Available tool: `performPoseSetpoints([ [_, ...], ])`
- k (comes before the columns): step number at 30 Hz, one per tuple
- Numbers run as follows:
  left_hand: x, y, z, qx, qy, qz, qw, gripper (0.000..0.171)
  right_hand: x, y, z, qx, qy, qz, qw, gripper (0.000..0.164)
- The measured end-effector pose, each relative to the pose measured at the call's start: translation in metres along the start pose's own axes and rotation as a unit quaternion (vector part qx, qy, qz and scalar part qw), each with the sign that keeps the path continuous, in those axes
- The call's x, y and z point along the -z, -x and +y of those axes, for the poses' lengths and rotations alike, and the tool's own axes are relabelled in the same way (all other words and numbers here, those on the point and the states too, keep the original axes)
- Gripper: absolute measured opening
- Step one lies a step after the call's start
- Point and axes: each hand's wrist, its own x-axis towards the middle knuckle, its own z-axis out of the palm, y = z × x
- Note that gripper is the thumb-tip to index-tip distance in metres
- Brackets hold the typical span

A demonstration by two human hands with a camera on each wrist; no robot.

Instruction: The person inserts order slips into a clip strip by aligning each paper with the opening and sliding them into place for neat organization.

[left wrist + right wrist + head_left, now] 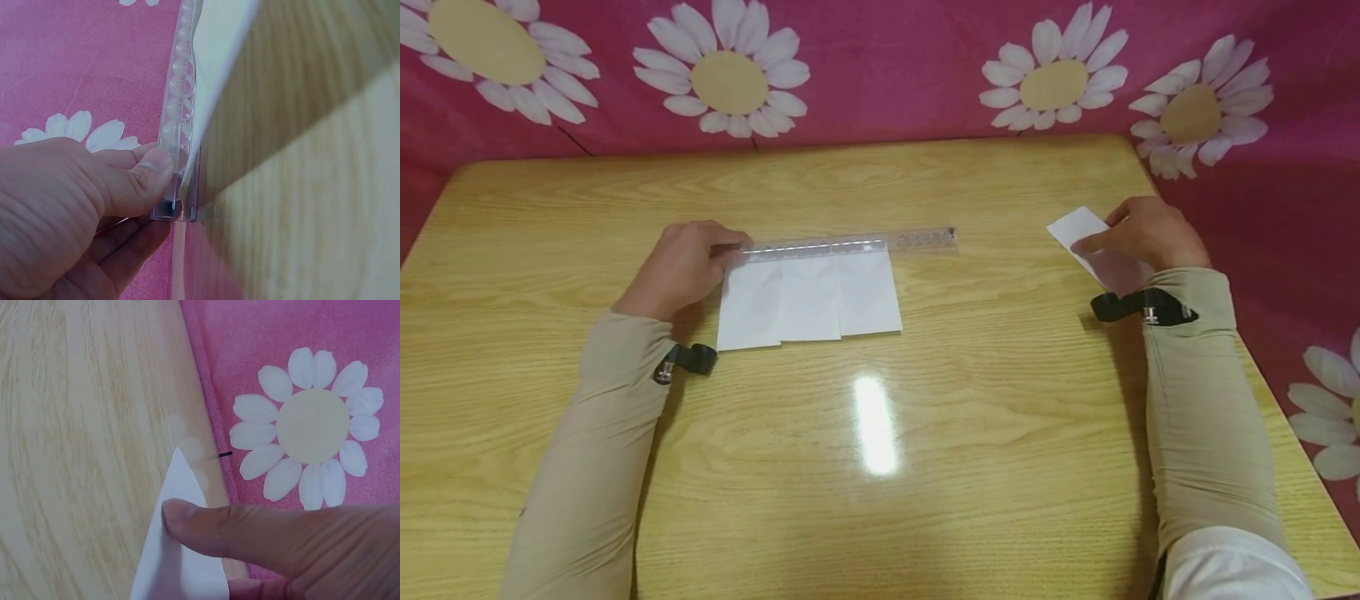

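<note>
My left hand (688,258) pinches the left end of a long, clear plastic strip (925,240), its thumb lying on the near face. Round, see-through shapes run in a row along this strip in the left wrist view. Three white paper pieces (808,300) hang side by side from its lower edge, overlapping a little; the right end of the strip carries none. Over at the right, my right hand (1153,236) pinches another white paper piece (1078,227), thumb flat on top. The right wrist view shows one pointed corner of this paper (178,481) beyond the thumb.
The wood-grain table (985,433) spreads under both arms, with a bright light reflection near its middle. Pink cloth (880,67) with white daisies hangs behind the table and along its right side. A black strap band is on each wrist.
</note>
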Motion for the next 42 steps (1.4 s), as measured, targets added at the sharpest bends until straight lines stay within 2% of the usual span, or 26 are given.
performPoseSetpoints([
  [6, 0.000, -0.001, -0.001, 0.000, 0.000, -0.001, 1.0000, 0.031, -0.003, -0.002, -0.003, 0.018, -0.003, 0.007, 1.000, 0.088],
  [17, 0.000, 0.000, -0.001, 0.002, 0.004, -0.005, 1.0000, 0.031, -0.005, -0.002, -0.005, 0.048, -0.020, -0.010, 0.999, 0.090],
  [25, 0.001, 0.001, 0.000, 0.005, 0.010, -0.006, 0.9999, 0.031, -0.006, -0.005, -0.009, 0.064, -0.023, 0.003, 0.998, 0.078],
  [32, 0.001, 0.000, -0.001, 0.004, 0.009, -0.005, 0.9999, 0.031, -0.007, -0.009, -0.013, 0.097, 0.003, 0.010, 0.995, 0.074],
  [42, 0.001, 0.000, -0.001, 0.003, 0.008, -0.007, 0.9999, 0.032, -0.011, -0.013, -0.017, 0.102, 0.025, 0.027, 0.994, 0.065],
])
